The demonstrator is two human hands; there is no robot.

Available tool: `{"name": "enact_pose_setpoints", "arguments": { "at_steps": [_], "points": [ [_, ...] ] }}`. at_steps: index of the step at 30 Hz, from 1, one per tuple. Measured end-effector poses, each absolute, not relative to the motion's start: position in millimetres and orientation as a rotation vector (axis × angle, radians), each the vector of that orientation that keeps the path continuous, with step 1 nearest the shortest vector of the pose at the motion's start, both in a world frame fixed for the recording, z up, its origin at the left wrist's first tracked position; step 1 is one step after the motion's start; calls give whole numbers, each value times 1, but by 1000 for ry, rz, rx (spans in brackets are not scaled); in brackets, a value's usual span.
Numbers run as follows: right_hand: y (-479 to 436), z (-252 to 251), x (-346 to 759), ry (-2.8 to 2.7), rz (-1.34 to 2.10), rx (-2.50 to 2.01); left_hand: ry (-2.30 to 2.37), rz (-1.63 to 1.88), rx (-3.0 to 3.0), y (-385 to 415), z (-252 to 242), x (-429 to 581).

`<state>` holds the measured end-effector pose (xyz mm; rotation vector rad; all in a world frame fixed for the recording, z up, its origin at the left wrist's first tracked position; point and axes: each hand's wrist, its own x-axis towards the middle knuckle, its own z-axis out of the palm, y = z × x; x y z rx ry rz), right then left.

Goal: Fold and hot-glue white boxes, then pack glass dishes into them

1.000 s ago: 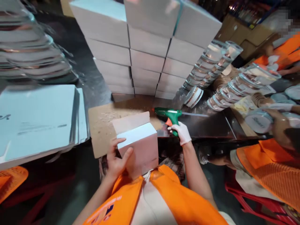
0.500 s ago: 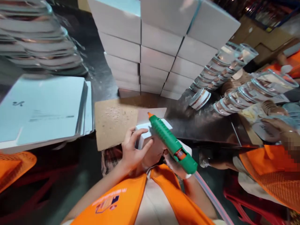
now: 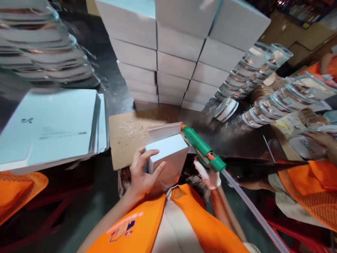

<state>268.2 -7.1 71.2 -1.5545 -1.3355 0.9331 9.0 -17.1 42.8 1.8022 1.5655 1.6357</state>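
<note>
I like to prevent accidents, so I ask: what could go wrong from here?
The left hand is bare on the box, so hot glue from the glue gun might burn it. The tip is by the right end of the flap; glue could smear there. The long glue stick trails behind and might catch on something.

Item count, by kind
Counts one left hand [image 3: 142, 174] and one right hand [image 3: 207, 175], one green glue gun [image 3: 198, 142], one glue stick [image 3: 254, 207], one held white box [image 3: 170, 158]. Finds one cardboard sheet [image 3: 126, 140], one pile of flat white cartons [image 3: 60, 119], too tight to number. Records three columns of stacked white boxes [image 3: 175, 63], each at least four high; one lone round container [image 3: 226, 109]; at least three stacks of clear containers [image 3: 238, 79]. Adds at least two co-workers [image 3: 313, 200].
</note>
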Motion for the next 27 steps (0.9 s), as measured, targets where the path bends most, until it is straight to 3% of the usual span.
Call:
{"name": "enact_pose_setpoints", "arguments": {
  "at_steps": [8,16,22,27],
  "points": [
    [72,47,263,-1106,1450,-1618,1440,1651,1699,-15,40,-16],
    [104,81,279,-1203,1138,-1787,1294,1734,1636,-4,36,-12],
    [85,100,235,-1299,1502,-1183,1185,1662,1666,6,35,0],
    [75,93,248,-1470,1465,-910,1006,1802,1493,13,30,8]
  ]
}}
